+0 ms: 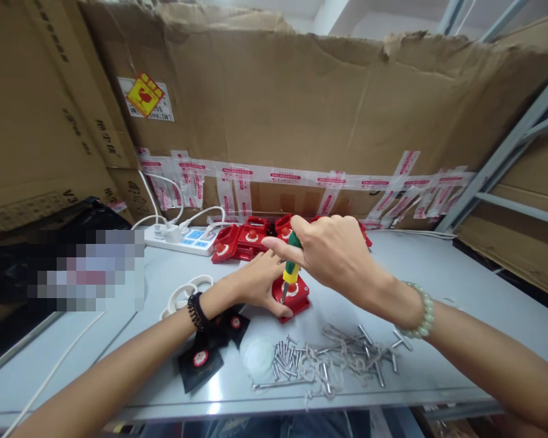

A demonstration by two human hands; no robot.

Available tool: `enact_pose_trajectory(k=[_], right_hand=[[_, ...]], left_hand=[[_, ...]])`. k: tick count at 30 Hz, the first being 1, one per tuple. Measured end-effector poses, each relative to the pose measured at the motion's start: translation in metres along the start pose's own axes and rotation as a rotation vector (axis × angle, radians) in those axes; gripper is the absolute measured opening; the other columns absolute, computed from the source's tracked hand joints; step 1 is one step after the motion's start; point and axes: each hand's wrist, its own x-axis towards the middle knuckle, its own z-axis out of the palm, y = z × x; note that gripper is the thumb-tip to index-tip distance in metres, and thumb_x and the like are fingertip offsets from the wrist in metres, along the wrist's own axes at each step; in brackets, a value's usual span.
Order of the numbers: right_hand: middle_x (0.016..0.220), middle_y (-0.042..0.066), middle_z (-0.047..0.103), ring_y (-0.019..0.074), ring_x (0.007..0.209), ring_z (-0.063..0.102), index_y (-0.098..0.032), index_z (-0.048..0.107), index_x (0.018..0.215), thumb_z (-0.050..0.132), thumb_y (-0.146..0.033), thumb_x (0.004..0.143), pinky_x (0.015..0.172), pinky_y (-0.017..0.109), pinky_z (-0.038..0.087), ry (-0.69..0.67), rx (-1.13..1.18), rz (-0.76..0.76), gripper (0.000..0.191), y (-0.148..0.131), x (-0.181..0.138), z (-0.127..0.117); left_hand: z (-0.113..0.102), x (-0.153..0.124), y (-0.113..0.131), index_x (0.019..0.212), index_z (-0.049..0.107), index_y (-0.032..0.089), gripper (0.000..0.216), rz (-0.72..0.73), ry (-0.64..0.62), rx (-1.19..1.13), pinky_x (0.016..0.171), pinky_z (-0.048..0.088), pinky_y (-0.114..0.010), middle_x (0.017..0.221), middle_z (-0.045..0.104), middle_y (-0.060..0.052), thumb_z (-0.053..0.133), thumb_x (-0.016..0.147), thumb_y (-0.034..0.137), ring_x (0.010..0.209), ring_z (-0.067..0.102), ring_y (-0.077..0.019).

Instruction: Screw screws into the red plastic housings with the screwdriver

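Observation:
A red box with a round red button on its top sits on the table in front of me. My left hand is closed around its left side, with the thumb along the near edge. In my right hand is a screwdriver with a green and yellow handle, held almost upright. The tip of its shaft meets the near left corner of the box; whether a screw is there I cannot make out. Several similar red boxes stand behind my hands, partly hidden by them.
Loose screws and metal rods with clear rings lie near the front edge. Black packets and a white looped cable are at the left. Behind stand a power strip and a cardboard sheet.

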Motion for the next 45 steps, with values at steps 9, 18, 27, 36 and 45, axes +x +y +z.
enact_pose_trajectory(k=[9,18,27,36,45], right_hand=[[0.061,0.004,0.062,0.0150,0.055,0.053,-0.016,0.062,0.079,0.042,-0.051,0.089,0.050,0.027,0.023,-0.158,0.112,-0.155,0.042,-0.002,-0.003,-0.020],[0.080,0.005,0.070,0.0160,0.069,0.062,-0.018,0.058,0.108,0.035,-0.039,0.095,0.056,0.026,0.030,-0.058,0.214,-0.178,0.034,-0.014,0.003,-0.006],[0.061,0.004,0.064,0.0149,0.051,0.051,-0.015,0.058,0.090,0.034,-0.043,0.093,0.049,0.029,0.017,-0.015,0.094,-0.160,0.036,-0.005,0.002,-0.002],[0.056,0.005,0.060,0.0150,0.051,0.051,-0.016,0.060,0.073,0.033,-0.057,0.090,0.048,0.027,0.018,-0.072,-0.004,-0.162,0.052,0.003,0.004,-0.012],[0.092,0.006,0.070,0.0163,0.076,0.062,-0.018,0.052,0.123,0.032,-0.031,0.096,0.059,0.026,0.035,-0.065,0.254,-0.220,0.036,-0.002,-0.004,-0.007]], left_hand=[[0.001,-0.001,-0.001,0.115,0.056,0.020,0.070,-0.050,-0.094,-0.011,0.087,0.044,-0.043,0.111,0.062,-0.008,0.071,0.057,0.056,0.099,0.055,-0.0329],[0.017,-0.004,-0.016,0.127,0.048,0.024,0.074,0.029,-0.057,-0.141,0.092,0.041,-0.042,0.107,0.065,-0.004,0.070,0.062,0.053,0.111,0.051,-0.0346],[0.017,-0.004,-0.015,0.130,0.044,0.018,0.099,0.004,0.016,-0.058,0.098,0.036,-0.053,0.127,0.052,-0.014,0.076,0.048,0.066,0.119,0.041,-0.0418],[0.010,-0.001,-0.011,0.127,0.047,0.017,0.106,0.040,0.009,-0.026,0.094,0.041,-0.050,0.126,0.052,-0.016,0.072,0.041,0.074,0.113,0.047,-0.0407],[0.015,-0.003,-0.015,0.139,0.031,0.017,0.117,0.039,0.022,-0.046,0.103,0.030,-0.052,0.129,0.051,-0.015,0.068,0.045,0.077,0.124,0.038,-0.0415]])
